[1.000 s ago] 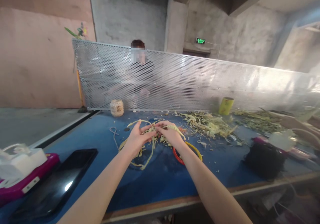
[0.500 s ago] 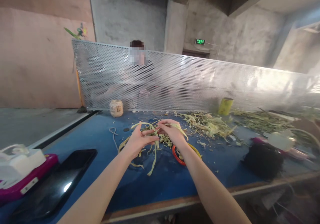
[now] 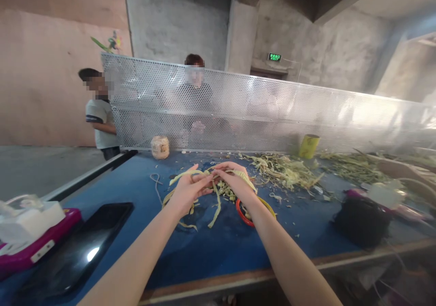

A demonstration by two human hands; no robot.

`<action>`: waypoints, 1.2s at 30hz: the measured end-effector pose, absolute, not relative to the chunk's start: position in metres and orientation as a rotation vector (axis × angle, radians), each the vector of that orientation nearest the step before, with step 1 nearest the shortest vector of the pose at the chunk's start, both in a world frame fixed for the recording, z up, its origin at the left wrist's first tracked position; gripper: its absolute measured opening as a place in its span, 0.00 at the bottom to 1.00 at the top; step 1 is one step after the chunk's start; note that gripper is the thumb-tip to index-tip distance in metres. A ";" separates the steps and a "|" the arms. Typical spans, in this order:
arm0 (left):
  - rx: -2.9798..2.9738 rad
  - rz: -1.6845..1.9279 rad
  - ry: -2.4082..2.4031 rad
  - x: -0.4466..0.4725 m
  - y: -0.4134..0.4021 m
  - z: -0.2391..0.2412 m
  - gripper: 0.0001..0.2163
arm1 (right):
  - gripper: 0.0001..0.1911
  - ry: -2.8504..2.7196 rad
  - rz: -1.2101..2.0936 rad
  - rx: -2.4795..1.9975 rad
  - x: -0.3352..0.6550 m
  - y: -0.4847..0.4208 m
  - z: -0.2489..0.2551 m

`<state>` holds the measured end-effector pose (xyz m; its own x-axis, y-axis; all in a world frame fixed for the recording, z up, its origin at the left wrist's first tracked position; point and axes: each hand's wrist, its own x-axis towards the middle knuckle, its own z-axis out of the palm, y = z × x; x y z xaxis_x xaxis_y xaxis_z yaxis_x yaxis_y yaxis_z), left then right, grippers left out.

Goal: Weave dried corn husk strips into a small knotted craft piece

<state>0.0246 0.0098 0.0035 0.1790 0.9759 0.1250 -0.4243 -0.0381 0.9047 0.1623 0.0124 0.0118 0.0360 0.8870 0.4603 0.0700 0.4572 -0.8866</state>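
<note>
Pale yellow-green plant strips [image 3: 215,210] hang down between my two hands, over the blue tabletop [image 3: 204,251]. My left hand [image 3: 190,188] is closed on the strips, its fingertips meeting those of my right hand. My right hand [image 3: 235,178] pinches the strips from the other side, and one length trails past its back. Under the hands lies a heap of small dried plant bits [image 3: 225,190]. A red ring-shaped rim [image 3: 242,217] and a yellow rim [image 3: 269,206] show partly behind my right forearm.
A black phone [image 3: 81,242] and a magenta power strip [image 3: 44,247] lie left. At the back stand a twine roll [image 3: 160,147] and a yellow tube [image 3: 309,146]. A plant pile [image 3: 286,172] and a black object [image 3: 361,217] are right. Two people stand by a perforated metal screen [image 3: 231,110].
My fingers have drawn closer together, and the hanging strip has swung slightly right and up. A second person has appeared at the screen's left end.
</note>
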 end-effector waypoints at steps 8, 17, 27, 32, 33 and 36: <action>0.960 1.363 0.772 0.023 0.013 0.003 0.44 | 0.06 -1.463 0.664 -0.939 0.166 0.017 0.007; 0.998 1.376 0.804 0.024 0.011 0.007 0.38 | 0.29 -1.235 1.321 -0.932 0.172 0.022 0.004; 1.101 1.463 0.855 0.024 0.015 0.004 0.42 | 0.25 -1.521 1.227 -1.284 0.176 0.018 0.007; 1.260 1.448 0.852 0.022 0.015 0.001 0.45 | 0.15 -1.571 0.420 -1.232 0.178 0.021 0.004; 1.299 1.441 0.842 0.022 0.014 0.000 0.45 | 0.12 -1.568 0.305 -1.186 0.179 0.021 0.004; 1.419 1.434 0.840 0.022 0.014 -0.003 0.44 | 0.06 -1.611 0.103 -1.055 0.179 0.018 0.008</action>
<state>0.0216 0.0143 -0.0034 0.0879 0.9296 0.3578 -0.1424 -0.3438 0.9282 0.1795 0.0179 0.0076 0.0541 0.6671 0.7430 0.5674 0.5918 -0.5726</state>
